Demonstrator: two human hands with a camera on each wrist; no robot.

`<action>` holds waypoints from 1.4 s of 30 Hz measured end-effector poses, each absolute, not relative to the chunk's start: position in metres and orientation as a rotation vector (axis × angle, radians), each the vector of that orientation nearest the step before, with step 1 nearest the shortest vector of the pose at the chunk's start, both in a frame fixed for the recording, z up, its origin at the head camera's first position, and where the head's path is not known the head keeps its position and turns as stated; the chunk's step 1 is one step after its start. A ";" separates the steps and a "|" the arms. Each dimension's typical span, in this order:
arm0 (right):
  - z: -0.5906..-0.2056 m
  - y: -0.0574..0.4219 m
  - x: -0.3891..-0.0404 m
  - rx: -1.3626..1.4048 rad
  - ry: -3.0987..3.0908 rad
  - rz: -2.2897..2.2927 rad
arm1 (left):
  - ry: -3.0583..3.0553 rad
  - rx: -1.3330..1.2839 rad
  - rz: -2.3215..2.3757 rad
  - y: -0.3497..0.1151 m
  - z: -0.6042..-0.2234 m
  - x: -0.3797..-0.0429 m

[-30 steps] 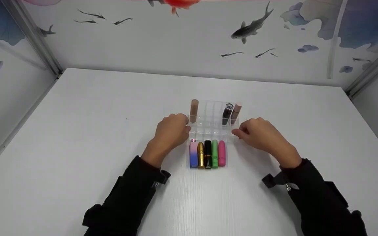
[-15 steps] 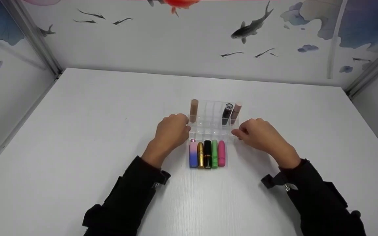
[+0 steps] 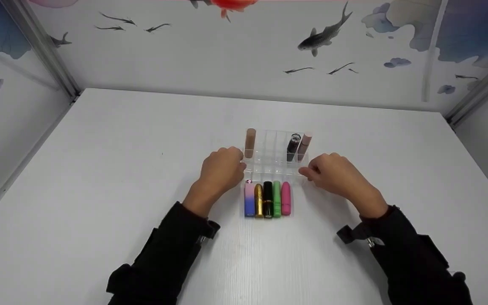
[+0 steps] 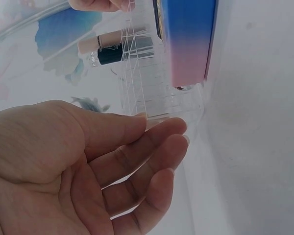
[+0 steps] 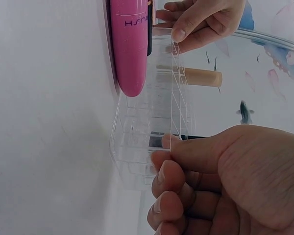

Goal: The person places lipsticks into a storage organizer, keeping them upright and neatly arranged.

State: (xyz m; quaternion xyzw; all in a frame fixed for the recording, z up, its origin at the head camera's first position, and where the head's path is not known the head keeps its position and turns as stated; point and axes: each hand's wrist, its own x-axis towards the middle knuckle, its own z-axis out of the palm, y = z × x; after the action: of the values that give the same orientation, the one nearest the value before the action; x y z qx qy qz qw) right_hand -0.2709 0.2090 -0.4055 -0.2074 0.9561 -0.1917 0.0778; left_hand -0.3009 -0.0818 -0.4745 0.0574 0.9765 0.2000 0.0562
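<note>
Nearest on the white, faintly grained counter [image 3: 227, 271] come two black sleeves [image 3: 155, 254], one from each side. Past them, five cosmetic tubes make a close row, from left to right: a square pink-and-blue one [image 3: 249, 201], a shiny gold bullet-shaped one [image 3: 259, 202], a glossy black one with a gold band [image 3: 268, 197], a slim green one [image 3: 277, 200] and a rounded bright pink one [image 3: 286, 199]. Whether something transparent lies under them, I cannot tell.

Just beyond this row is the clear plastic organizer with many small compartments [image 3: 270, 157], between the two hands. The left hand [image 3: 223, 168] pinches its left edge with thumb and forefinger, the other fingers loosely bent; the right hand [image 3: 335, 173] pinches the right edge in the same manner.

The organizer is probably light and stiff, smooth enough to slip a little, and its thin walls may crack under hard squeezing. The outer side edges seem a good place to hold, level, so that the tubes do not tip.

In its far compartments stand a tan tube [image 3: 250, 144] at left, and at right a black tube with a sparkling top [image 3: 293, 147] beside a mauve tube with pale pink cap [image 3: 305, 146]. Farthest is a white wall with painted fish [image 3: 227, 59].
</note>
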 end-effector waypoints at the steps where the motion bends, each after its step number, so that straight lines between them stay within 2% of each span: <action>1: -0.404 0.208 -0.270 -0.617 2.859 -0.569 | 2.959 0.173 0.612 -0.082 -0.475 -0.301; 7: -0.390 0.199 -0.262 -0.560 2.834 -0.513 | 2.933 0.154 0.619 -0.086 -0.470 -0.299; 22: -0.391 0.200 -0.262 -0.545 2.834 -0.500 | 2.728 0.100 0.527 -0.077 -0.454 -0.279; 42: -0.391 0.199 -0.261 -0.563 2.855 -0.503 | 2.727 0.106 0.477 -0.082 -0.458 -0.282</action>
State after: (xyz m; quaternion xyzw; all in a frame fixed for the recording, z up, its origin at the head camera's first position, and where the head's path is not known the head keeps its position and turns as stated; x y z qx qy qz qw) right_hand -0.2614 0.1992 -0.3911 -0.1898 0.9625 -0.1695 0.0942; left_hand -0.2816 -0.0825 -0.4581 0.0377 0.9674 0.1692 0.1847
